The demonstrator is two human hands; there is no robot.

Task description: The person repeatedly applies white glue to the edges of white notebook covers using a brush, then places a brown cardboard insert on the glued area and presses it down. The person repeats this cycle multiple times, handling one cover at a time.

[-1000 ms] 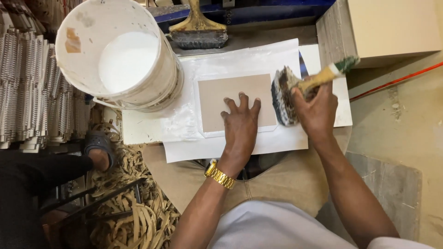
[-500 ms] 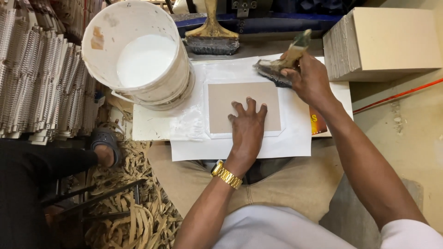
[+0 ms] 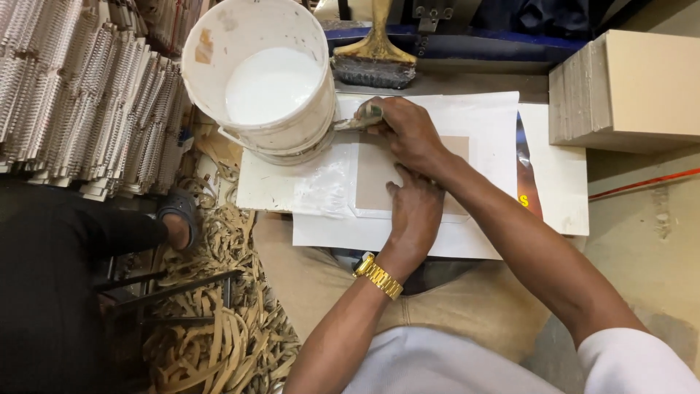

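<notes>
Right hand [image 3: 408, 131]: closed around the brush [image 3: 359, 120], held beside the bucket's rim
Left hand [image 3: 414, 208]: flat and open, fingers spread, pressing the brown card [image 3: 375, 175] onto the white sheets [image 3: 481, 109] on the lap
Risk: wet brush could drip on bare paper; the card may slide if the pressing palm lifts; an elbow nudge could tip the bucket
White bucket [image 3: 255, 73]: sits at the sheets' left edge, partly filled with white glue [image 3: 271, 84]
Around: a stack of boards [image 3: 627, 87] right, spiral-bound pads [image 3: 80, 95] left, a second brush [image 3: 375, 55] above
</notes>
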